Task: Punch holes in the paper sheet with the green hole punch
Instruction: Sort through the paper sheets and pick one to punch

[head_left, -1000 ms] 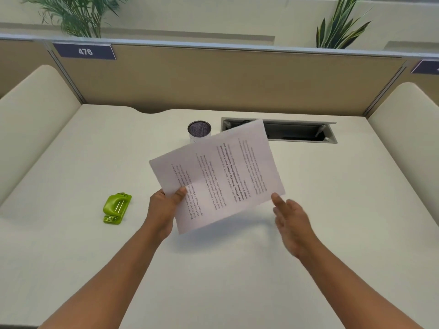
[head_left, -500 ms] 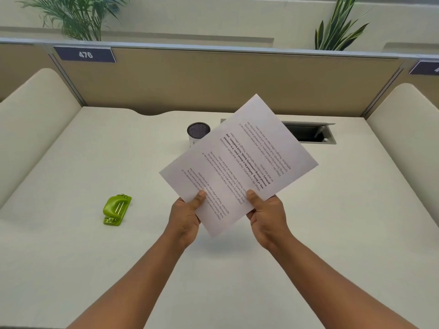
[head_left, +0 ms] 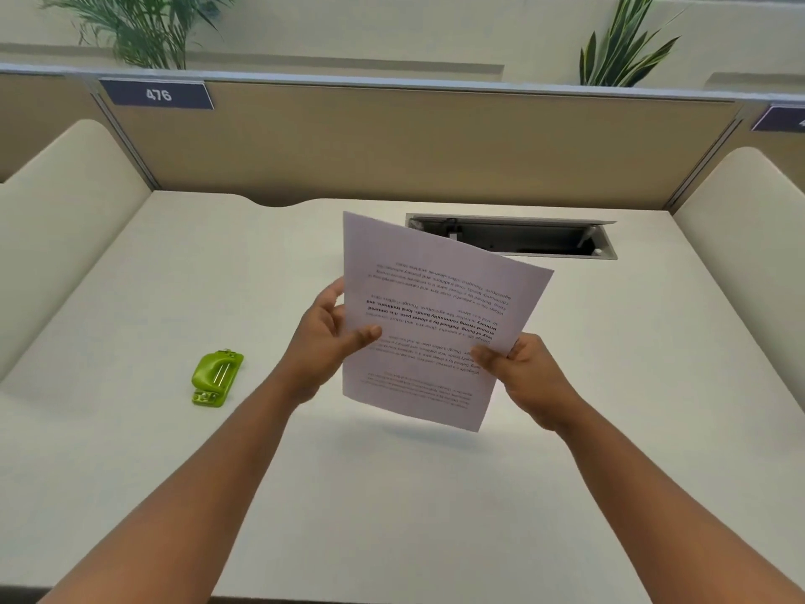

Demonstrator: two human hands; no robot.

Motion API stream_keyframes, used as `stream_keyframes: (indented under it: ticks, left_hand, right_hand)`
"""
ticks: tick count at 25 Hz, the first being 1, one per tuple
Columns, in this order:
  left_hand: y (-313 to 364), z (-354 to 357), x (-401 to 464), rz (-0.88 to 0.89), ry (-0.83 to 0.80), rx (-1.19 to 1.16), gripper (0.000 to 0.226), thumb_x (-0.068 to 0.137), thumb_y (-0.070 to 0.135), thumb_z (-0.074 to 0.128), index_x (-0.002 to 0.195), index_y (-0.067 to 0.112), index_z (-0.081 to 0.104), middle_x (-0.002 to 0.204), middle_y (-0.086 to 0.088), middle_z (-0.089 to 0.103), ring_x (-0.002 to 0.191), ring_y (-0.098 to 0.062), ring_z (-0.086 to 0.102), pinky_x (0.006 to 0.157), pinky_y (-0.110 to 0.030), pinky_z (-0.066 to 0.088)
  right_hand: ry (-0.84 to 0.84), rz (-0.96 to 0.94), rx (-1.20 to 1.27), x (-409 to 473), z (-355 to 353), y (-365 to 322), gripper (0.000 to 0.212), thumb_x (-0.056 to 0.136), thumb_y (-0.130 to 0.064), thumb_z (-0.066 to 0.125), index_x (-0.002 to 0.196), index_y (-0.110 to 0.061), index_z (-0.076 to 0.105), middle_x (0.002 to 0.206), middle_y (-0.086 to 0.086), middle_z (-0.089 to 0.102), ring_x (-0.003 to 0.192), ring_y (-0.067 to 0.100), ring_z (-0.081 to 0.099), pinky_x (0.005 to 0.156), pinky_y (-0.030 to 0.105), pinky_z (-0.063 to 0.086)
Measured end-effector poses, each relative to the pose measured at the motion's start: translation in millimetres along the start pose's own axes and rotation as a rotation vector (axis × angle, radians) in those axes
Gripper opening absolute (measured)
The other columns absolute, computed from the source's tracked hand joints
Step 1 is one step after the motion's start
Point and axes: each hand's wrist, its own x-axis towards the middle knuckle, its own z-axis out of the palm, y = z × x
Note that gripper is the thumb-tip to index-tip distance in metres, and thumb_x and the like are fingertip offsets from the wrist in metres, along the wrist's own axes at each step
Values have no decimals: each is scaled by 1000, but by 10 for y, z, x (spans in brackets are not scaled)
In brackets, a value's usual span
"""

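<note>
We hold the paper sheet up above the desk, our left hand pinching its left edge and our right hand closed on its right edge. The green hole punch lies on the desk, well to the left.

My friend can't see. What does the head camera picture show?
Two hands, left and right, hold a printed paper above a desk. A green punch sits untouched at left.

green hole punch, white paper sheet w/ black text
</note>
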Motion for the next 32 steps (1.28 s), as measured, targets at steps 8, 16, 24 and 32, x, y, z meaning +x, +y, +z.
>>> stream_keyframes:
  ticks: [8, 16, 24, 32]
  left_hand:
    - [-155, 286, -122, 62, 211, -17, 22, 99, 7, 61, 104, 24, 73, 99, 10, 79, 93, -16, 74, 76, -24, 57]
    - [-474, 448, -208, -26, 301, -14, 20, 99, 12, 62, 108, 25, 72, 104, 10, 78, 97, -17, 74, 81, -29, 61]
    - [-528, 450, -177, -49, 337, -7, 20, 100, 13, 61, 114, 21, 72, 106, 7, 77, 98, -19, 71, 79, -26, 61]
    - [-602, 444, -185, -48, 320, 11, 22, 100, 13, 61, 117, 20, 72, 106, 10, 76, 96, -13, 71, 75, -21, 59]
  right_hand:
    - [110, -33, -5, -49, 215, 77, 34, 101, -4, 54, 100, -31, 74, 102, -15, 78, 96, 7, 72, 87, 28, 58]
    - [154, 30, -61, -90, 349, 288, 49, 99, -2, 52, 88, -43, 77, 98, -9, 79, 95, 16, 73, 90, 43, 60]
    - [178, 32, -113, -52, 346, 398, 33, 101, -13, 55, 95, -39, 73, 101, -5, 77, 96, 18, 71, 90, 46, 58]
    - [202, 68, -136, -41, 370, 545, 20, 100, -15, 55, 100, -26, 72, 101, 5, 75, 98, 30, 68, 86, 50, 57]
